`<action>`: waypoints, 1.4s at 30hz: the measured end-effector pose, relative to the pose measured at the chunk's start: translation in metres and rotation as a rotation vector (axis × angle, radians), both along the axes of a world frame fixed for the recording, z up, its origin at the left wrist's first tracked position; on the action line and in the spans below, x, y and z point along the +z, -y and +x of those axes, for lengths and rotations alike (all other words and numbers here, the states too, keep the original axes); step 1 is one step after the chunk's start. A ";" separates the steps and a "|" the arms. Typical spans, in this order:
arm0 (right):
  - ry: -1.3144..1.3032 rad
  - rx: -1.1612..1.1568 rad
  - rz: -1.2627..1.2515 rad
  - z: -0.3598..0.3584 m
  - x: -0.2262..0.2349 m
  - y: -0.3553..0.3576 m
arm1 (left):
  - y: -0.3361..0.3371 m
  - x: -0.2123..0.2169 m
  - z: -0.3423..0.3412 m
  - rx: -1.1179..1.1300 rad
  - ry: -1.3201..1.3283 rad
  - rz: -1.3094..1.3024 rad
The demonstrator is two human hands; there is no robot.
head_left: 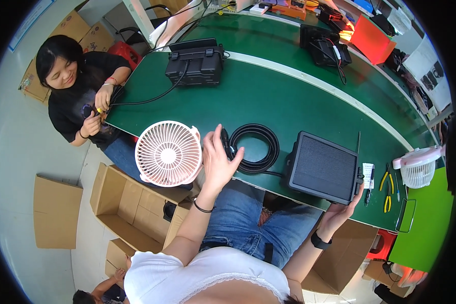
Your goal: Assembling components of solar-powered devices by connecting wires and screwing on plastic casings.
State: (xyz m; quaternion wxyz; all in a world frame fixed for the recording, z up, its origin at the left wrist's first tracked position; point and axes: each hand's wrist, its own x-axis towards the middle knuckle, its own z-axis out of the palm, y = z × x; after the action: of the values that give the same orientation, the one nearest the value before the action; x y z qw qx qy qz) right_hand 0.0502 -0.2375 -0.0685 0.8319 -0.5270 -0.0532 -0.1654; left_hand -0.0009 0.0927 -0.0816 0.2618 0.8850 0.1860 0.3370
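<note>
At the near edge of the green desk [289, 109], our right hand [339, 214] holds the black ribbed plastic box [323, 167], left hand [219, 161] spread by the black corrugated cable coil [274, 147]; a snag could drag box off.

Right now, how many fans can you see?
2. One pale fan is just left of the person's left hand; another fan is near the picture's right edge. Others could be hidden.

And there's the right hand [339, 214], partly hidden by the black box [324, 167]; near left, a person [104, 289] gets cut off; print on the paper [368, 169], too small!
</note>
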 end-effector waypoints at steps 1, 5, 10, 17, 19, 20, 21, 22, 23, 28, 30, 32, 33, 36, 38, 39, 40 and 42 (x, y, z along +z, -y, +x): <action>0.005 0.005 0.028 -0.003 -0.001 0.000 | 0.001 0.000 -0.002 0.020 -0.039 0.017; -0.028 0.013 0.075 -0.009 -0.001 -0.003 | 0.010 0.000 0.002 -0.117 0.127 -0.350; -0.050 -0.015 0.048 -0.009 0.006 -0.006 | 0.031 0.010 0.008 -0.136 0.505 -0.777; -0.065 -0.049 -0.013 -0.010 0.009 -0.011 | 0.056 0.047 0.022 -0.163 0.720 -0.667; -0.099 -0.062 0.002 -0.010 0.008 -0.011 | 0.063 0.050 0.024 -0.177 0.724 -0.534; -0.094 -0.050 -0.019 -0.010 0.007 -0.010 | 0.065 0.053 0.025 -0.199 0.740 -0.407; -0.090 -0.037 -0.040 -0.009 0.007 -0.011 | 0.066 0.056 0.026 -0.216 0.751 -0.280; -0.091 -0.021 -0.070 -0.010 0.010 -0.013 | 0.068 0.061 0.026 -0.234 0.758 -0.156; -0.085 0.010 -0.086 -0.010 0.012 -0.015 | 0.069 0.074 0.025 -0.287 0.765 0.051; -0.135 0.075 0.026 -0.009 0.008 -0.032 | 0.067 0.137 0.023 -1.277 0.344 0.147; -0.129 0.080 -0.017 -0.009 -0.004 -0.027 | 0.072 0.132 0.017 -1.353 0.123 0.069; -0.028 0.078 -0.111 -0.007 -0.005 -0.035 | 0.079 0.140 0.008 -1.198 0.057 0.390; -0.037 0.094 -0.076 -0.007 -0.003 -0.036 | 0.084 0.131 0.001 -1.083 0.022 0.510; -0.014 0.097 -0.101 -0.004 0.004 -0.042 | 0.100 0.097 -0.016 -0.697 0.112 0.626; -0.090 0.117 -0.067 -0.004 0.008 -0.042 | 0.105 0.088 -0.019 -0.558 0.118 0.719; -0.080 0.119 -0.072 -0.002 0.010 -0.045 | 0.109 0.083 -0.019 -0.524 0.127 0.706; -0.080 0.134 -0.073 0.004 0.010 -0.049 | 0.111 0.081 -0.016 -0.498 0.165 0.692; 0.019 0.073 -0.116 0.018 0.010 -0.058 | 0.115 0.077 -0.010 -0.448 0.185 0.659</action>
State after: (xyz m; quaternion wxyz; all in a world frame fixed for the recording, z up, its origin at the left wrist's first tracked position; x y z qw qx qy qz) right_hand 0.0684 -0.1798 -0.0582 0.8050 -0.5703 -0.0900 -0.1366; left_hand -0.0111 -0.0224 -0.0051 0.0468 0.9062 -0.1537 0.3911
